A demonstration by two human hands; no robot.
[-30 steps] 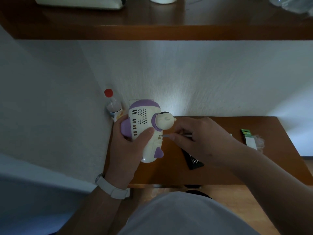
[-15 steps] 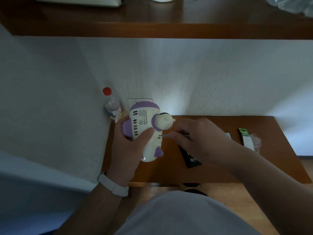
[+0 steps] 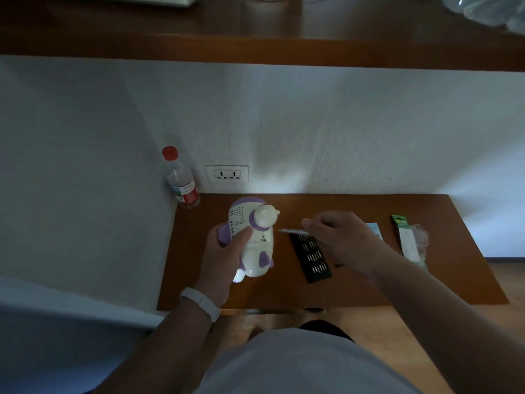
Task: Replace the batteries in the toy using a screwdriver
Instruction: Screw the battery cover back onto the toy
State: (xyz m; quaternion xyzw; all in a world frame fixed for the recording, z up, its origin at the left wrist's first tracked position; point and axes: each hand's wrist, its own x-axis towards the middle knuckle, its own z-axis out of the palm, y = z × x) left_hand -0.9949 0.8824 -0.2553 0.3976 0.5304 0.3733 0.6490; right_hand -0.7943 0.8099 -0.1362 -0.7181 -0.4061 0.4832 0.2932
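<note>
Over the desk (image 3: pixel 369 282), left grip (image 3: pixel 224 253) holds toy (image 3: pixel 260 247); right grip (image 3: pixel 339 237) pinches screwdriver (image 3: pixel 292 231) just beside.

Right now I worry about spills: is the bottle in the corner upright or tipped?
Upright: the bottle stands on its base in the table corner, red cap on top.

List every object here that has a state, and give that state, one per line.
Toy: gripped by left hand.
Screwdriver: pinched in right hand, tip clear of toy.
Bit case: open, lying on table.
Bottle: upright, capped.
Socket: nothing plugged in.
</note>
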